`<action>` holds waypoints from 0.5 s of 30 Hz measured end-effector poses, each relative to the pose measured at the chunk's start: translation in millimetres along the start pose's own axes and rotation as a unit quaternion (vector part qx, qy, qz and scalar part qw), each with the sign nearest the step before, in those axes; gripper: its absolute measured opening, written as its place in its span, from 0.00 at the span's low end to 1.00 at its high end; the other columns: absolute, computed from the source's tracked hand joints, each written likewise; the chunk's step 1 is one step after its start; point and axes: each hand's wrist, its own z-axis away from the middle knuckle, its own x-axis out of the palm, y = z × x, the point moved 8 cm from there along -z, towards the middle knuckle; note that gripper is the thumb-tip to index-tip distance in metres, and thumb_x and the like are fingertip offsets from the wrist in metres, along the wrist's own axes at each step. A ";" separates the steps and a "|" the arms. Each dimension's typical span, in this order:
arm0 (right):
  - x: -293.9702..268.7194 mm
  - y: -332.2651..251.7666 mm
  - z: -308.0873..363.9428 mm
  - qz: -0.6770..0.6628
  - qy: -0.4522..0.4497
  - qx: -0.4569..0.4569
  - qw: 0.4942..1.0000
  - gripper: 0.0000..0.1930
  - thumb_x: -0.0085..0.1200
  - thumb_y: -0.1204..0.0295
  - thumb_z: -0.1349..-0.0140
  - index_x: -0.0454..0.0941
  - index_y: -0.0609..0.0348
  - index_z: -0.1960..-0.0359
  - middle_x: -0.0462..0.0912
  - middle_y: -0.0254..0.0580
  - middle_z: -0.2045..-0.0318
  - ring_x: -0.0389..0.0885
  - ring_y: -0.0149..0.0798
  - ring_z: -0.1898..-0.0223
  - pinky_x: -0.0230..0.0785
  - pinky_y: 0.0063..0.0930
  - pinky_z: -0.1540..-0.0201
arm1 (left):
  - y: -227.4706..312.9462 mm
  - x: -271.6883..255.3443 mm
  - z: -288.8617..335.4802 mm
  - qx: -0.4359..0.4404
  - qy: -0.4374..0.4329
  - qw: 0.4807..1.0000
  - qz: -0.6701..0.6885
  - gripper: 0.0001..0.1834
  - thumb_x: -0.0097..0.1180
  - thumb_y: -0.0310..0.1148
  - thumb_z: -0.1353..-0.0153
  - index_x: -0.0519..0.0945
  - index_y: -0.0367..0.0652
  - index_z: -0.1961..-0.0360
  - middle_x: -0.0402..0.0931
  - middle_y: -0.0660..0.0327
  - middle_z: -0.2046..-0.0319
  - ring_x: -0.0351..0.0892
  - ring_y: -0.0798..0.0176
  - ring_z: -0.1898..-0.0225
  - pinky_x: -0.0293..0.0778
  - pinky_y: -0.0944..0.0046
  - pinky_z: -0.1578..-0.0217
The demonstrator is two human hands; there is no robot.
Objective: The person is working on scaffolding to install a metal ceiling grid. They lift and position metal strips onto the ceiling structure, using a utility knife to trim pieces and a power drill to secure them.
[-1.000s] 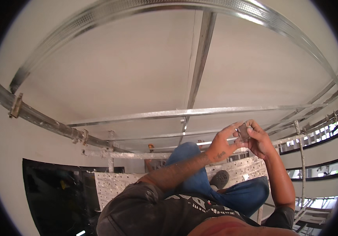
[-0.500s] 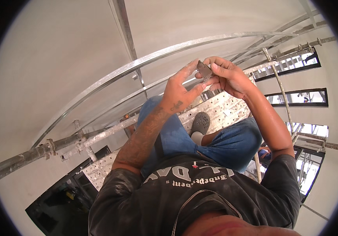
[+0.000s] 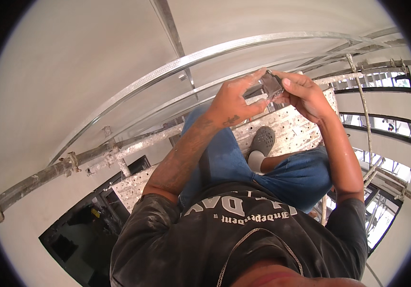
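Note:
A small, flat, grey metal piece [image 3: 272, 85] is held up ahead of me, near the long metal channel. My right hand [image 3: 307, 94] pinches its right side between thumb and fingers. From the other side my left hand [image 3: 239, 98] spans it, fingertips at the upper end and thumb at the lower one. Both hands are closed on the piece and hide part of its edges, so its exact kind cannot be told. Below them are my bent knees in blue jeans [image 3: 222, 153] and a grey clog [image 3: 263, 139] on my foot.
I sit on a perforated, paint-spattered scaffold plank [image 3: 291, 122]. Scaffold pipes [image 3: 28, 185] with couplers run along the left, and a thin pole [image 3: 364, 110] rises at the right. A curved-looking metal channel [image 3: 186, 61] crosses close beyond my hands. Windows [image 3: 382, 125] line the right wall.
The whole view has shifted, so hands, body and scaffold appear farther right. Both hands still hold the metal piece, which looks slightly turned between them.

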 end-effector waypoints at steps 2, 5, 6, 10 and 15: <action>-0.3 2.0 0.9 -0.002 0.007 -0.001 1.000 0.24 0.55 0.65 0.26 0.74 0.71 0.35 0.86 0.50 0.53 0.87 0.38 0.57 0.79 0.29 0.50 | 0.5 -0.4 0.5 0.046 0.013 0.998 -0.034 0.35 0.63 0.31 0.35 0.68 0.37 0.28 0.77 0.45 0.39 0.76 0.52 0.35 0.74 0.56 0.37; -1.3 0.8 -1.9 -0.016 0.013 0.012 1.000 0.27 0.53 0.64 0.25 0.71 0.73 0.33 0.86 0.51 0.54 0.87 0.39 0.57 0.79 0.30 0.51 | 2.1 2.1 -0.9 0.099 0.062 0.988 -0.104 0.28 0.54 0.31 0.32 0.71 0.35 0.32 0.82 0.45 0.46 0.82 0.50 0.42 0.77 0.55 0.43; -4.6 2.8 -2.1 -0.015 0.036 0.015 0.999 0.25 0.50 0.67 0.26 0.71 0.72 0.34 0.86 0.52 0.54 0.87 0.39 0.58 0.79 0.29 0.52 | 4.2 3.4 -0.2 0.085 0.068 0.987 -0.117 0.26 0.52 0.30 0.32 0.72 0.35 0.34 0.83 0.44 0.48 0.83 0.50 0.44 0.78 0.54 0.45; -13.7 1.6 2.7 0.009 0.100 0.020 0.995 0.20 0.45 0.76 0.32 0.76 0.70 0.41 0.87 0.51 0.56 0.87 0.38 0.59 0.77 0.29 0.52 | 0.9 0.9 4.7 0.058 0.109 0.992 -0.031 0.16 0.47 0.30 0.29 0.77 0.35 0.45 0.82 0.54 0.63 0.86 0.58 0.58 0.80 0.57 0.54; -29.0 2.2 6.5 0.128 0.124 0.019 0.984 0.20 0.41 0.83 0.40 0.79 0.67 0.48 0.87 0.48 0.58 0.86 0.35 0.58 0.76 0.27 0.53 | -27.3 -14.2 16.8 0.031 0.137 0.976 0.166 0.13 0.48 0.31 0.27 0.77 0.33 0.49 0.78 0.62 0.68 0.84 0.64 0.62 0.80 0.62 0.58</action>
